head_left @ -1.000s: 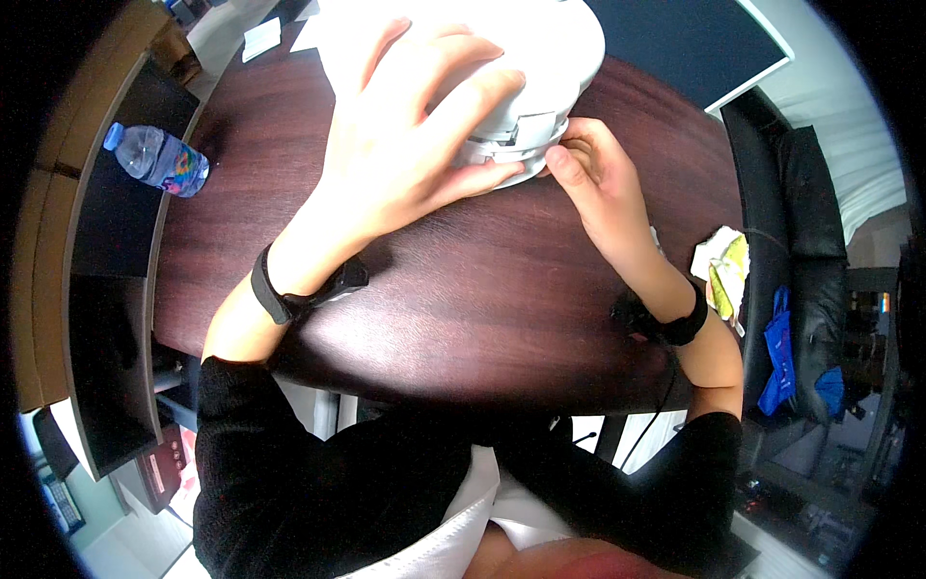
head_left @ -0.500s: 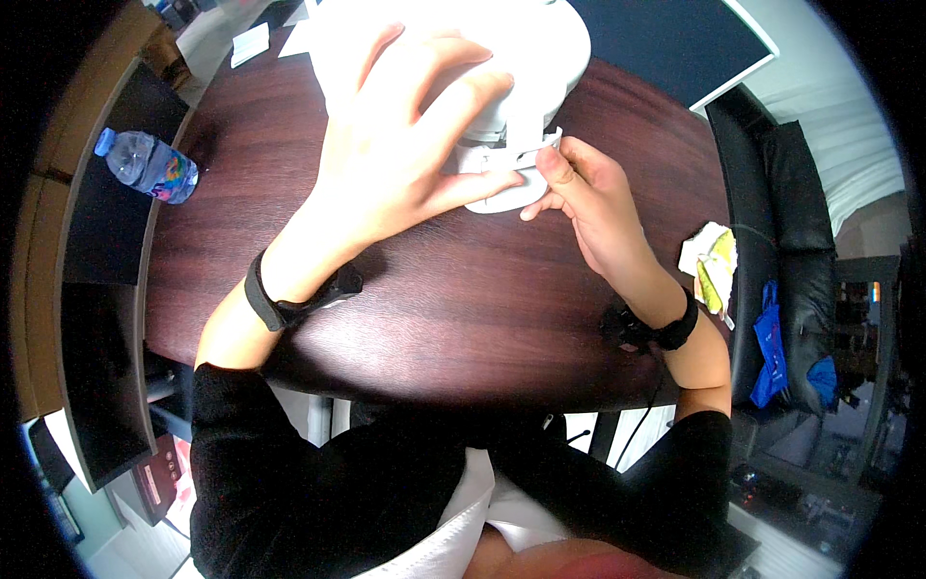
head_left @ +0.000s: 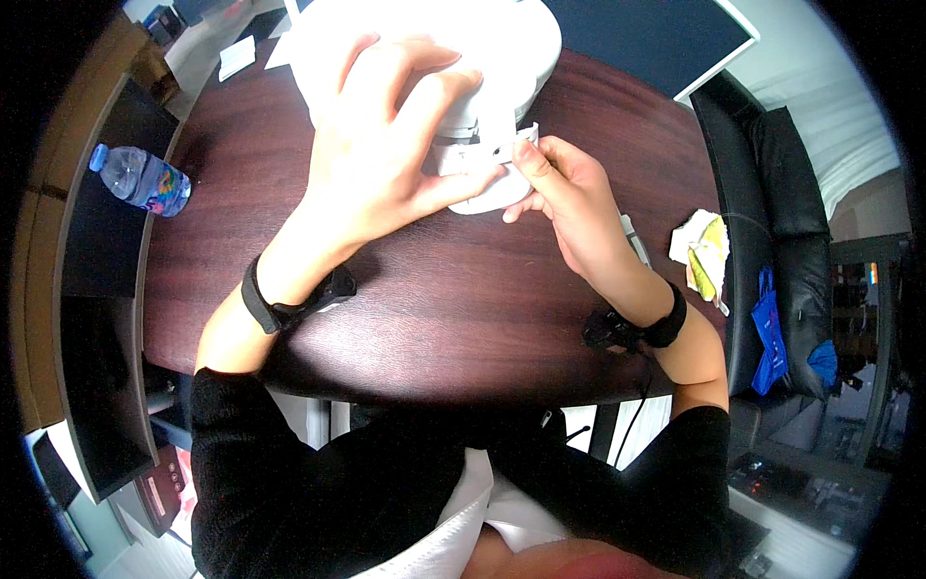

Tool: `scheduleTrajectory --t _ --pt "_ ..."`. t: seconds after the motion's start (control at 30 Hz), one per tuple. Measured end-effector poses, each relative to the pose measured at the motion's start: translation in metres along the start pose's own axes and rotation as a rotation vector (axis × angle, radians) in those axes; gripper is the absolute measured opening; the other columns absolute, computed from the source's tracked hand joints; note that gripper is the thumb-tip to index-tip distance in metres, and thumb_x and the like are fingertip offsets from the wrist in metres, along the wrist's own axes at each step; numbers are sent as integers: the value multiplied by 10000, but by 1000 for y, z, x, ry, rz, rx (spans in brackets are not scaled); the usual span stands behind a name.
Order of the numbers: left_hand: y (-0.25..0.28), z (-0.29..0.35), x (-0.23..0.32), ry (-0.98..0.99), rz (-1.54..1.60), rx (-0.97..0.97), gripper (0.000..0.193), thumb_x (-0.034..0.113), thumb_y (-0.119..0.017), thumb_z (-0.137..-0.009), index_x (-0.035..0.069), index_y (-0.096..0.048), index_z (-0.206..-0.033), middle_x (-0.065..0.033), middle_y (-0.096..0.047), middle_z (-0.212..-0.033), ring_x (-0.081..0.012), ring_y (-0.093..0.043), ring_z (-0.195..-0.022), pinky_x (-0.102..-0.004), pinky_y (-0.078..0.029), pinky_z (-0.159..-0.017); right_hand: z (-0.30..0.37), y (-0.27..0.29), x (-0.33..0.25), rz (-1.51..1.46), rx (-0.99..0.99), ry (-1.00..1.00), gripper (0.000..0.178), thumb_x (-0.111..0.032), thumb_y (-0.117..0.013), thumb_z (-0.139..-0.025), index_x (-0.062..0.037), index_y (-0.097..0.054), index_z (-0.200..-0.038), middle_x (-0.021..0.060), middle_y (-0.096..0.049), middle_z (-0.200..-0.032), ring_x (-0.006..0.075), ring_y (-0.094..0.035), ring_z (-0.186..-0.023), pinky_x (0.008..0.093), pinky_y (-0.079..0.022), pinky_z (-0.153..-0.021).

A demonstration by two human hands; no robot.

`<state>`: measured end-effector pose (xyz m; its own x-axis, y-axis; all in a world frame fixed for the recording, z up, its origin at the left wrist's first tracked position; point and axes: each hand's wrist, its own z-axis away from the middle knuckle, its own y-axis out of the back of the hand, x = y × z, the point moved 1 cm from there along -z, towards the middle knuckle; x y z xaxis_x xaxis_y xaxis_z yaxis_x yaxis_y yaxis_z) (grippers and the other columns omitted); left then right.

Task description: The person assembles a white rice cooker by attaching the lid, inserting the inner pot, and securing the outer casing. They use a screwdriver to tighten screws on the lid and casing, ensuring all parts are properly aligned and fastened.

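A white rounded appliance (head_left: 526, 68), partly washed out by glare, stands at the far side of the dark wooden table. My left hand (head_left: 371, 145) lies over its near left side, fingers bent against the body and thumb pressing a flat, rounded part (head_left: 482, 201) that juts toward me. A narrow white piece with a small dark hole (head_left: 506, 151) sits just above that part. My right hand (head_left: 569, 188) pinches the right end of this piece between thumb and fingers. The appliance's far end is cut off by the frame edge.
A water bottle with a blue cap (head_left: 145, 180) lies at the left. On the right of the table (head_left: 463, 318) are a crumpled white and yellow wrapper (head_left: 704, 256) and a slim pale object (head_left: 634, 239) half behind my right wrist. A black sofa (head_left: 796, 183) holds a blue bag (head_left: 769, 333).
The view has shifted slightly, so the appliance and both hands appear a little further left. The slim pale object now shows beside my right wrist. Both hands keep their hold.
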<state>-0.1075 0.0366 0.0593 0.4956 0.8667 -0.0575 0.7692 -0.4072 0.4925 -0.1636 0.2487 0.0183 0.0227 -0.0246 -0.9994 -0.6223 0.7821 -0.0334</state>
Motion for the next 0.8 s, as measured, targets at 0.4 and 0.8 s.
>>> scheduleTrajectory --t 0.4,0.8 --pt "-1 2 3 33 9 -5 634 465 -856 -711 102 -657 -1191 -105 -603 -1203 -292 -596 -1145 -526 -396 -1083 3 4 -8 -23 -39 -59 383 -369 -572 -1074 5 -618 -1147 85 -691 -1028 116 -667 -841 265 -566 -677" --pt "15 -3 8 72 211 -35 496 336 -889 -724 66 -710 -1099 -125 -634 -1228 -350 -589 -1228 -501 -460 -1048 18 1 -5 184 35 307 286 -276 -672 -1030 -16 -560 -987 8 -611 -861 80 -591 -764 240 -499 -707"
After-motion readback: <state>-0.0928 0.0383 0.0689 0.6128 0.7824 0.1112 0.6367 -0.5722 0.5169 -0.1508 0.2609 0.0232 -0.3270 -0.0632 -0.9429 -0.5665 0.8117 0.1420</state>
